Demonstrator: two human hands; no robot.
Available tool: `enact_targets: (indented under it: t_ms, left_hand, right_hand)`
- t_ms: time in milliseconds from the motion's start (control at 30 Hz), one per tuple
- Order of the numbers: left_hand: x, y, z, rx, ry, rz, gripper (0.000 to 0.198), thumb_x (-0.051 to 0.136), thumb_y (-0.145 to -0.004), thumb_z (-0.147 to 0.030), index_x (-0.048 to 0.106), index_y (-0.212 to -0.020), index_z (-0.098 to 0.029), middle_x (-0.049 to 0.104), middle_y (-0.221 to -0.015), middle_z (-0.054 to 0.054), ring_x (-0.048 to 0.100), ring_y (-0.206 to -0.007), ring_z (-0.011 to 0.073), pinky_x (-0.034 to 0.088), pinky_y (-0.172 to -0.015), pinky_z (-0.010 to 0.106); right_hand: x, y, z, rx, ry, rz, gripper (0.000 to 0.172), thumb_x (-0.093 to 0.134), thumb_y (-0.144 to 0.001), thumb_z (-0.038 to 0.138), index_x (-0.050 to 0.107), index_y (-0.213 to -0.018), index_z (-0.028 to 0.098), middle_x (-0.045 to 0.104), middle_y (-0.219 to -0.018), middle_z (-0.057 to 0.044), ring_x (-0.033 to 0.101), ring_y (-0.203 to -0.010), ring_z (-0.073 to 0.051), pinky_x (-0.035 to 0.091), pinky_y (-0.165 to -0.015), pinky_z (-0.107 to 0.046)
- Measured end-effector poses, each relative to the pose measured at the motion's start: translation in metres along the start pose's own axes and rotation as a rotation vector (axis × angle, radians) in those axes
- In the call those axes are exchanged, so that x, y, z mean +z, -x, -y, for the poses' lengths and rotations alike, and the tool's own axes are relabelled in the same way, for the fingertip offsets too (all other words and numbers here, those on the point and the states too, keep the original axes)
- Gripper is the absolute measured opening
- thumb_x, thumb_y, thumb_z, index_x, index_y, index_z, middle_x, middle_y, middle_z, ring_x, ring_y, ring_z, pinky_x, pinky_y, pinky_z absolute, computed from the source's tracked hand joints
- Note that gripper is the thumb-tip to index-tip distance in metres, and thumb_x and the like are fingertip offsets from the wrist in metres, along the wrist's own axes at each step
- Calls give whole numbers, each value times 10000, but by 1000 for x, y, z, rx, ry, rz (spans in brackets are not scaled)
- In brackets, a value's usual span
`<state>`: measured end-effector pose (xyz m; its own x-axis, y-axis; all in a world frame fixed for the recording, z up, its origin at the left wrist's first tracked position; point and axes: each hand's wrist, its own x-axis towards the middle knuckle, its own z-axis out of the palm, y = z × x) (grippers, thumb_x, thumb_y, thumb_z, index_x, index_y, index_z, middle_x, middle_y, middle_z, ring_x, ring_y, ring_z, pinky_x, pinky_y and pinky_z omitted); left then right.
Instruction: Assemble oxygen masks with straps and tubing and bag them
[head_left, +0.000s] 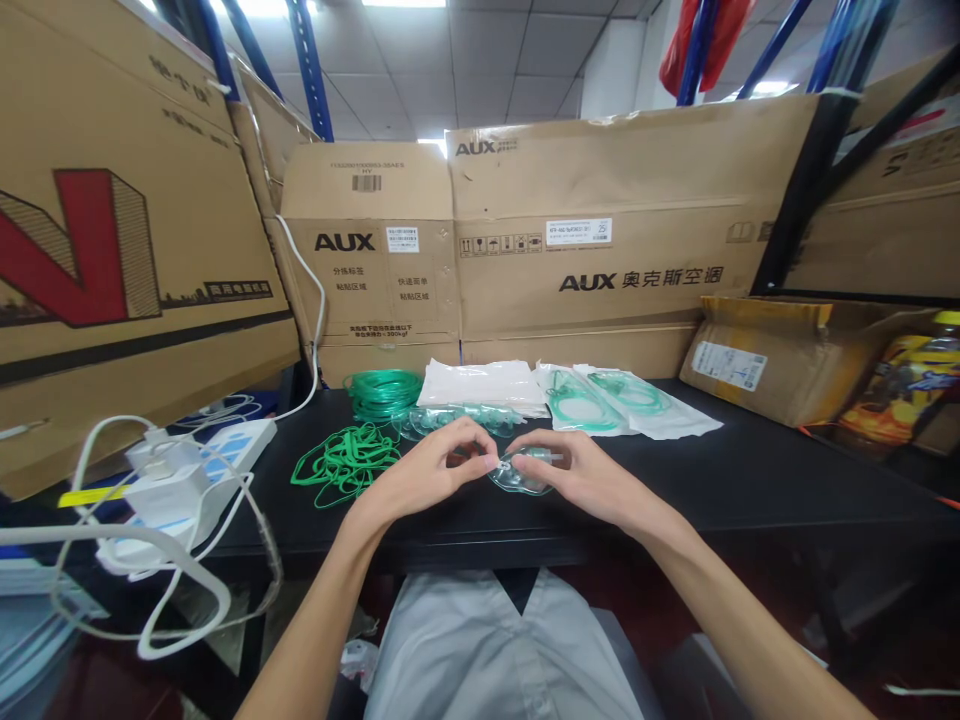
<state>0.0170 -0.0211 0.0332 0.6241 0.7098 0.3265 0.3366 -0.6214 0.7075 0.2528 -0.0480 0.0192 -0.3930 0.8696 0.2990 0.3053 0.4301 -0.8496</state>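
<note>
A clear, green-tinted oxygen mask (517, 482) is held just above the black table, near its front edge. My right hand (589, 475) pinches the mask from the right, thumb over its front, with a pale connector showing beside the fingers. From the left, my left hand (442, 465) has thumb and forefinger closed at the mask's edge, where a small pale piece shows at the fingertips. Behind my hands lies a row of similar clear masks (427, 422). A tangle of green elastic straps (349, 462) lies left of my left hand.
Coiled green tubing (384, 393), a stack of white bags (484, 385) and packaged tubing (589, 400) sit along the back. Power strips with cables (180, 490) crowd the left. A cardboard box (765, 360) and a bottle (907, 375) stand right; tall cartons (637, 200) wall the back.
</note>
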Motion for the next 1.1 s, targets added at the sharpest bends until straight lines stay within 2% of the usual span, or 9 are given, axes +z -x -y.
enact_targets:
  t_ms: [333,867,967,1100]
  left_hand:
    - [-6,1,-5,10,100,53,189,621,-957,-375,634,-890,-199,515,-1036,14,529,-972,179,417,-893,279]
    - [1,-1,2,-45,14,-15,190,622,-945,-401,630,-983,-215,596,-1028,20,573,-920,185,452,-854,305]
    - [4,-3,6,-88,42,-91,203,658,-912,-377,596,-1016,-215,611,-1012,16,574,-899,179,461,-831,295]
    - [12,-7,11,-105,70,-133,150,630,-906,-328,589,-996,-216,630,-955,4,591,-815,163,465,-757,271]
  right_hand:
    - [0,0,0,-1,2,9,290,622,-933,455,736,-1072,228,718,-1033,-29,649,-841,-173,536,-777,-304]
    - [1,1,5,8,0,4,295,632,-931,466,720,-1071,222,726,-996,-22,667,-801,-169,520,-771,-306]
    - [4,1,9,-27,-29,-28,269,628,-938,450,717,-1080,239,724,-1064,-20,681,-862,-177,527,-800,-305]
    - [10,4,17,-87,14,-147,234,620,-945,437,709,-1077,265,716,-1120,-8,673,-967,-201,520,-852,-313]
